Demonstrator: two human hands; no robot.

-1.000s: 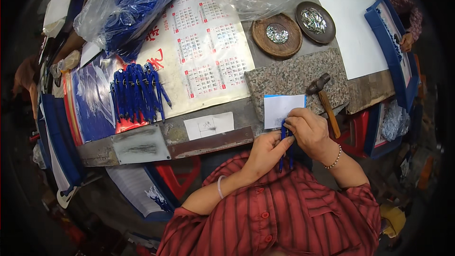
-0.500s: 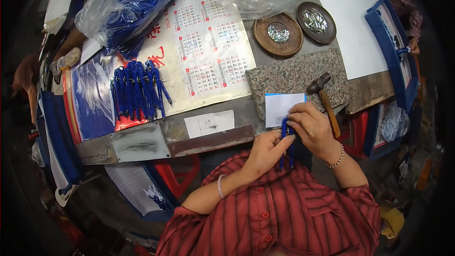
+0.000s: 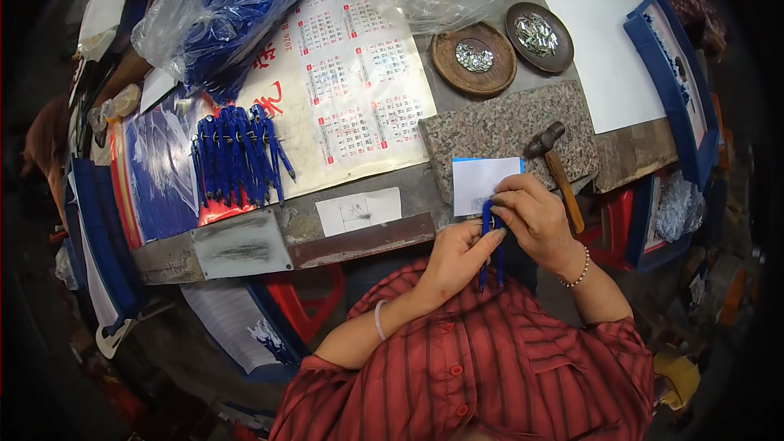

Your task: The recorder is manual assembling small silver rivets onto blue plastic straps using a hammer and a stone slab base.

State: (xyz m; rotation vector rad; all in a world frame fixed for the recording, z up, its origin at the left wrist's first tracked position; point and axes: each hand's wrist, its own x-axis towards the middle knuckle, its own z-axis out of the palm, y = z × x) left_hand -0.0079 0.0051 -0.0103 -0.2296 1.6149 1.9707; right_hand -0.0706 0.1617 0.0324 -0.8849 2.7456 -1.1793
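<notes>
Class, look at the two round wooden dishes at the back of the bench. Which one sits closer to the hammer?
The darker, smaller dish on the right. It lies almost straight behind the hammer; the lighter brown dish sits farther left.

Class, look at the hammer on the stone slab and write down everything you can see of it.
The hammer is small, with a dark metal head and a light brown wooden handle. It lies flat, the head resting on the speckled grey stone slab, the handle running past the slab's near right corner toward the person. Neither hand holds it; the right hand is just left of the handle, whether touching cannot be told.
</notes>
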